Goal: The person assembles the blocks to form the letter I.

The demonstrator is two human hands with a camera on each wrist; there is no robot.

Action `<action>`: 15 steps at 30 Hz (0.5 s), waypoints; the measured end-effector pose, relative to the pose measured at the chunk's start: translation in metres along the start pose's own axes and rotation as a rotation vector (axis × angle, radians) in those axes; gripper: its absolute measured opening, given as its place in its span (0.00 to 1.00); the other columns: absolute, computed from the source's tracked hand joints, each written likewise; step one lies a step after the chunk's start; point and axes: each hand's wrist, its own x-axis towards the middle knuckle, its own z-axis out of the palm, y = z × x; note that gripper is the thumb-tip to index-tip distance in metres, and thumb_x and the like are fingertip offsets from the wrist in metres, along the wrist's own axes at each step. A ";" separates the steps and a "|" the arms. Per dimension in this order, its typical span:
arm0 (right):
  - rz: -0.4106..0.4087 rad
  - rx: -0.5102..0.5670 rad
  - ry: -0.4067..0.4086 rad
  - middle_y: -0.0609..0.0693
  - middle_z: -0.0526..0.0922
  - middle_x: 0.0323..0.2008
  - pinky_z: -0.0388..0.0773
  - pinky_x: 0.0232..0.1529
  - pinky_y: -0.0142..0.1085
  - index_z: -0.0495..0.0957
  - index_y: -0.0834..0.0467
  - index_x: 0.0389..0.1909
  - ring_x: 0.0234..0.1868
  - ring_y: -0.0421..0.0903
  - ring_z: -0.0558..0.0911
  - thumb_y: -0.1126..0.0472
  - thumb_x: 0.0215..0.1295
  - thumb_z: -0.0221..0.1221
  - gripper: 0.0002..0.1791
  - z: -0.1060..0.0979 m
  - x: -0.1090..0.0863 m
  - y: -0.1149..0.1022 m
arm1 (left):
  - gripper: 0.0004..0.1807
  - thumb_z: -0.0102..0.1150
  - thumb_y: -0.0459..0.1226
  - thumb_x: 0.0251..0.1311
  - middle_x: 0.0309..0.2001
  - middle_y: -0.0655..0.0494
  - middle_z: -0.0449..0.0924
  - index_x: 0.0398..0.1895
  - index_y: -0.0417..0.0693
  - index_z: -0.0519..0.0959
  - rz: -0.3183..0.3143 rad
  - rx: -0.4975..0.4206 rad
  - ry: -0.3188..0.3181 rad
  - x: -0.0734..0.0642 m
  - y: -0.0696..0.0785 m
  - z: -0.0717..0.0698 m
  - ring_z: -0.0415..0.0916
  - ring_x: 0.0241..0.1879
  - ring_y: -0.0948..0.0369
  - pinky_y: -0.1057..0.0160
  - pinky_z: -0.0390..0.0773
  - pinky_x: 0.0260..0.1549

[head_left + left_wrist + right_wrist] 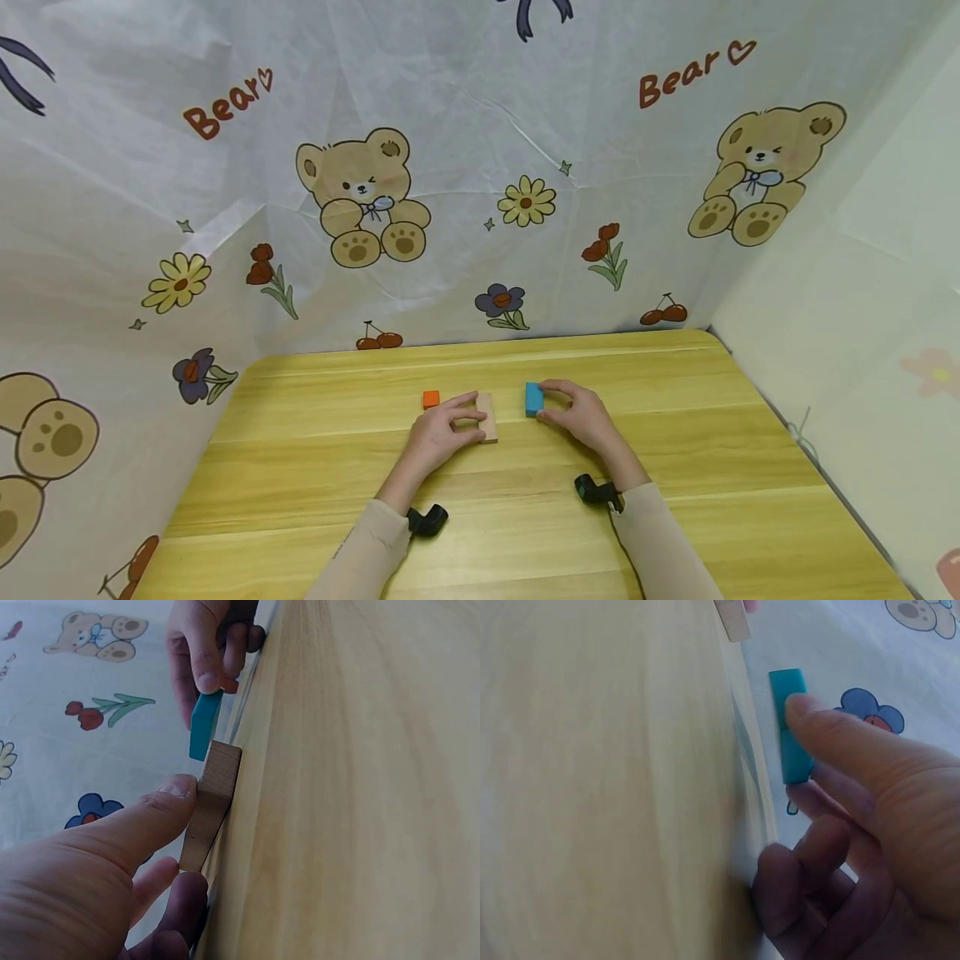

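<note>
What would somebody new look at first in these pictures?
Probably the two winking teddy bears on the white backdrop behind the table. Next might come the bright blue block in the right hand and the pale wooden block in the left hand, toward the table's far side. A little orange block sits just beyond the left hand.

The blue block [532,400] and orange block [431,399] are plain — the tan block [487,423] and yellow tabletop [510,542] grained.
</note>
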 end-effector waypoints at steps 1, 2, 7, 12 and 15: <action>0.000 0.005 0.000 0.58 0.80 0.71 0.78 0.54 0.47 0.82 0.49 0.67 0.44 0.50 0.81 0.52 0.66 0.73 0.29 0.000 0.000 0.000 | 0.16 0.76 0.53 0.61 0.74 0.74 0.74 0.52 0.72 0.90 -0.002 0.003 0.000 0.000 0.000 0.000 0.74 0.29 0.67 0.66 0.72 0.30; -0.001 0.015 -0.004 0.58 0.80 0.71 0.78 0.53 0.47 0.82 0.50 0.67 0.44 0.51 0.81 0.53 0.66 0.73 0.28 -0.001 0.000 -0.001 | 0.16 0.76 0.53 0.61 0.74 0.75 0.74 0.52 0.72 0.90 -0.002 0.004 0.000 0.000 0.000 0.000 0.74 0.29 0.67 0.66 0.72 0.30; -0.003 0.035 0.000 0.56 0.80 0.71 0.80 0.62 0.57 0.82 0.49 0.67 0.65 0.60 0.81 0.53 0.66 0.73 0.29 -0.003 -0.002 -0.004 | 0.16 0.76 0.53 0.61 0.74 0.74 0.74 0.52 0.72 0.90 -0.001 0.002 -0.001 0.000 -0.001 -0.001 0.74 0.28 0.67 0.66 0.72 0.29; -0.020 0.050 0.001 0.55 0.79 0.72 0.81 0.60 0.57 0.81 0.49 0.68 0.64 0.60 0.81 0.54 0.67 0.73 0.29 -0.005 -0.006 -0.007 | 0.16 0.76 0.53 0.61 0.75 0.73 0.74 0.53 0.72 0.90 -0.003 0.004 -0.002 0.000 0.000 -0.001 0.74 0.28 0.67 0.66 0.72 0.29; -0.028 0.054 0.004 0.54 0.79 0.72 0.81 0.62 0.58 0.81 0.48 0.68 0.67 0.61 0.80 0.54 0.67 0.73 0.29 -0.007 -0.009 -0.009 | 0.16 0.75 0.53 0.62 0.75 0.74 0.73 0.53 0.72 0.90 -0.003 0.004 -0.006 0.000 0.001 -0.001 0.74 0.29 0.67 0.66 0.73 0.30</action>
